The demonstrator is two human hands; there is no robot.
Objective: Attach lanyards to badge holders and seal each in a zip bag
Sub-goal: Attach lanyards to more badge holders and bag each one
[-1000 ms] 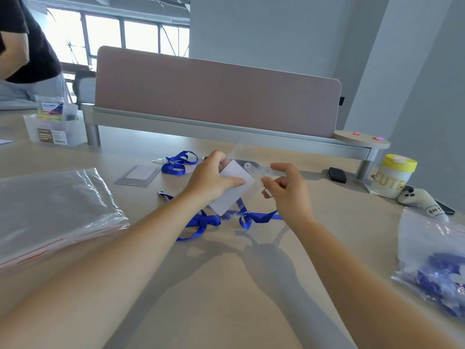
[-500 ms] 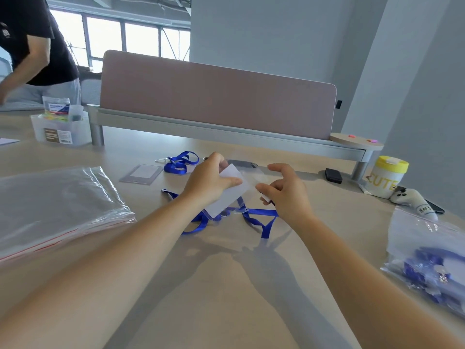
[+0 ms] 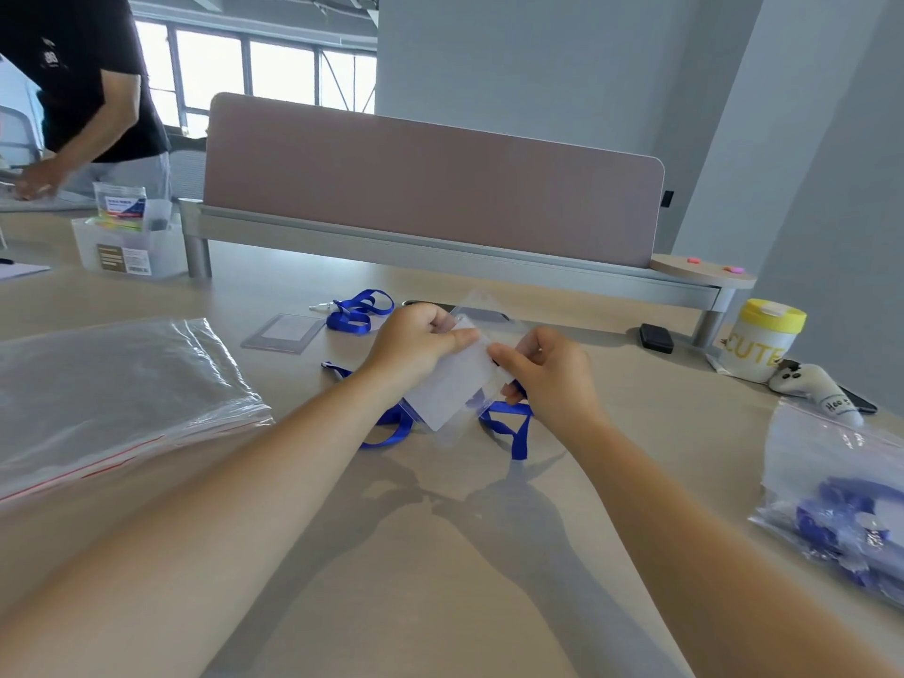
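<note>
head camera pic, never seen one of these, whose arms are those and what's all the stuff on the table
There is no machine here. The camera sits on a person's head and looks forward and down, so the two bare arms are that person's own.

The left hand and the right hand both pinch a clear badge holder with a white card in it, held just above the table. Beneath it lies a loose blue lanyard.

On the left lies a stack of empty zip bags. On the right, a zip bag holds blue lanyards. Farther back are another blue lanyard and a second badge holder. A yellow-lidded cup stands at the right, a plastic box at the far left, where another person leans over.
</note>
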